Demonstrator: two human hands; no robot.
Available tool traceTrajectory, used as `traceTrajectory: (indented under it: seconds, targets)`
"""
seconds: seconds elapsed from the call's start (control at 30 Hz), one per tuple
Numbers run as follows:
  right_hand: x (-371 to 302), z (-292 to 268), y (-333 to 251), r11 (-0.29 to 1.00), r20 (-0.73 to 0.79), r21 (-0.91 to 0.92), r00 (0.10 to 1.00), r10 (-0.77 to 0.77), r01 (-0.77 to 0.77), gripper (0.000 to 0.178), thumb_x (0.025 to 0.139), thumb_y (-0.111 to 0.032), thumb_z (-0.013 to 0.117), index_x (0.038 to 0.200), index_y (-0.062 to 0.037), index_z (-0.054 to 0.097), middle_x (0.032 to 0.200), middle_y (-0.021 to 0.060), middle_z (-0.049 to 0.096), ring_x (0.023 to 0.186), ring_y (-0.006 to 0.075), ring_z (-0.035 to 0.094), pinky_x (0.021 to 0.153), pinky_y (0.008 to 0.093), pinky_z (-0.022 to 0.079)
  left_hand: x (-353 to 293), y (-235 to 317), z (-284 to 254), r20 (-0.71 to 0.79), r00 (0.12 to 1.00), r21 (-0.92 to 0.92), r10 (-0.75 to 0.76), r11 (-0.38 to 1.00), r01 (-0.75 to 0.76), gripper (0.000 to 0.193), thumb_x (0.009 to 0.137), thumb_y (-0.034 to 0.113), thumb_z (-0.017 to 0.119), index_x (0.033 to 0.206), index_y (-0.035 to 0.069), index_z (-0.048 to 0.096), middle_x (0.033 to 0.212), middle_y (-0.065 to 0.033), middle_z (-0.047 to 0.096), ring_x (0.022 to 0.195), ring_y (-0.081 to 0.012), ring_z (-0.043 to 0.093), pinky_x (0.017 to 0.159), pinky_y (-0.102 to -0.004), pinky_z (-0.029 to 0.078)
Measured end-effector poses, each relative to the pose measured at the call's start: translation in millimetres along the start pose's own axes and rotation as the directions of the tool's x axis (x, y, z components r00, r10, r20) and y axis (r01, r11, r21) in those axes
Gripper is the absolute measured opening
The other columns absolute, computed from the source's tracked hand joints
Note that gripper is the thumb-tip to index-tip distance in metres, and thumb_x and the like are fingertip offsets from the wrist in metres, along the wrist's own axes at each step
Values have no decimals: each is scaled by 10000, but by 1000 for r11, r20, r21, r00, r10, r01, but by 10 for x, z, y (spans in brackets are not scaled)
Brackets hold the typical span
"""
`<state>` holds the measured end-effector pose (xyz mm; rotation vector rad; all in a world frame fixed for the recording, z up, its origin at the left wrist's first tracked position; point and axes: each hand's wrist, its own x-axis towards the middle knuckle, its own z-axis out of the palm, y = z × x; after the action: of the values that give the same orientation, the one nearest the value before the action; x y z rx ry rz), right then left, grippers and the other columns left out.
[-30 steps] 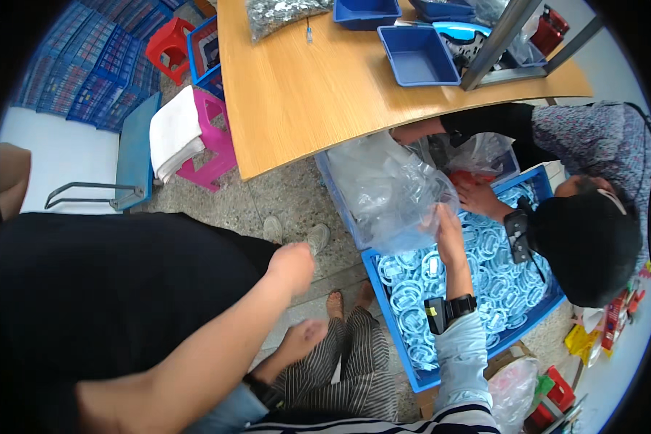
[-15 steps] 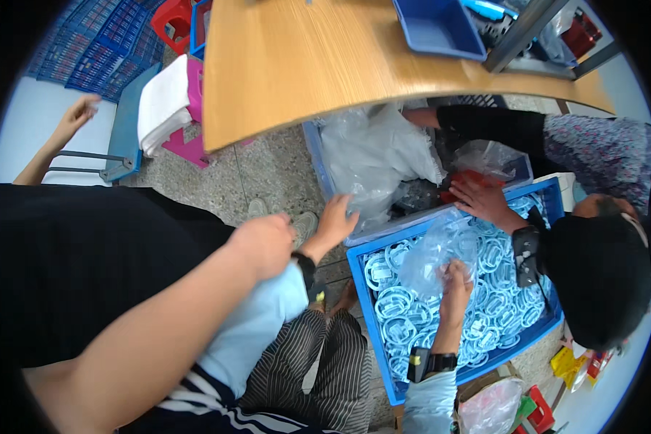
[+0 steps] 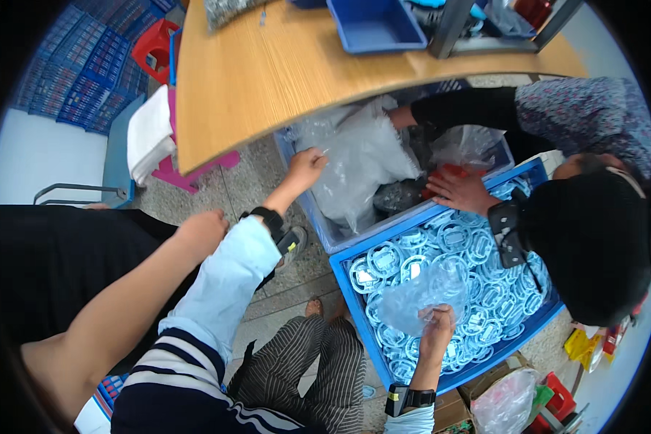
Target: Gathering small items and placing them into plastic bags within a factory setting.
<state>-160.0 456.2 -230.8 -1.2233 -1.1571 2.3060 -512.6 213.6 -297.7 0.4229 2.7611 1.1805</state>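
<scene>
My left hand (image 3: pixel 307 167), with a light blue sleeve and a black wrist device, reaches forward and pinches the edge of a large clear plastic bag (image 3: pixel 365 155). That bag lies in a blue crate (image 3: pixel 301 189) under the table edge. My right hand (image 3: pixel 438 327) grips a smaller crumpled clear plastic bag (image 3: pixel 418 293) just above a second blue crate (image 3: pixel 349 291). This crate is full of white ring-shaped parts (image 3: pixel 477 253) in small clear packets.
A co-worker's head (image 3: pixel 593 246) leans over the ring crate from the right, one hand (image 3: pixel 461 191) on a red thing. Another person's bare arm (image 3: pixel 195 233) crosses at left. A wooden table (image 3: pixel 267 79) carries a blue tray (image 3: pixel 376 27); a pink stool (image 3: pixel 170 170) stands left.
My left hand has stretched forward from the crate's near corner to the large bag. My right hand has drawn back slightly and holds the small bag over the rings.
</scene>
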Motion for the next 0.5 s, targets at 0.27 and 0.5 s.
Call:
traceTrajectory:
  seconds: [0.27,0.5]
  targets:
    - [-512,706,-839,954,86,-231,981,-176,191,84,687,14,424,673,-12,502,642,70,526,587,147,509,581,261,425,-647,1149,-1223,106,949,-578,-296,758,301,125,830,161,565,847,45,609,696,48,565,587,-37,464,502,-205,372]
    - [-899,1417,-1264,535,479,-730,877,-42,425,242,757,-171,563,959,-42,533,558,7,513,486,86,473,451,219,365,-1411,2226,-1589,352,928,-620,-120,713,327,139,738,141,683,727,26,606,663,9,590,604,-44,512,542,-203,422]
